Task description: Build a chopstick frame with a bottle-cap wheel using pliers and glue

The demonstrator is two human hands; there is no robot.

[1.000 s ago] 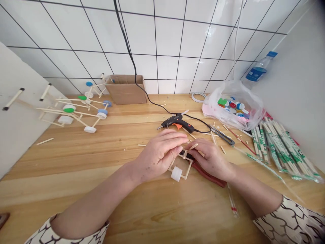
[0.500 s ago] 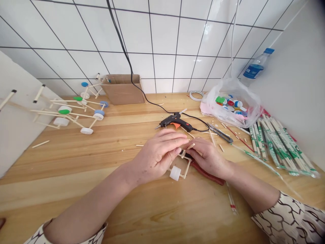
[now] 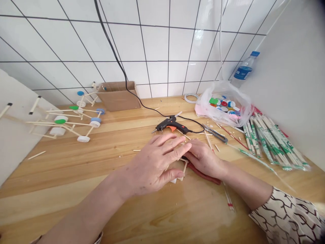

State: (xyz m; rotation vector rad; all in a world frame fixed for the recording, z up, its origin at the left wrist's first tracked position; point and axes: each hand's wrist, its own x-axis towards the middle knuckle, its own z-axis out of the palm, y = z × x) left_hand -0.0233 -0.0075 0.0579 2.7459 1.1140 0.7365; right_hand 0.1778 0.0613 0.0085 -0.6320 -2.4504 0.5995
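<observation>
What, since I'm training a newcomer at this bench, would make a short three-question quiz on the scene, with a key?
1. True or false: from this view, the left hand hides part of the small stick frame.
2. What colour is the trigger of the glue gun? A green; B orange; C blue.
3. Fill in: the bottle caps lie in a translucent plastic ____.

Key: 1 true; 2 B; 3 bag.

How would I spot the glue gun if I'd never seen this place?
Start at the tiled wall and come down onto the wooden table. Just beyond the left hand lies the black, pistol-shaped glue gun. Its orange trigger sets it apart from the grey tool to its right.
</observation>
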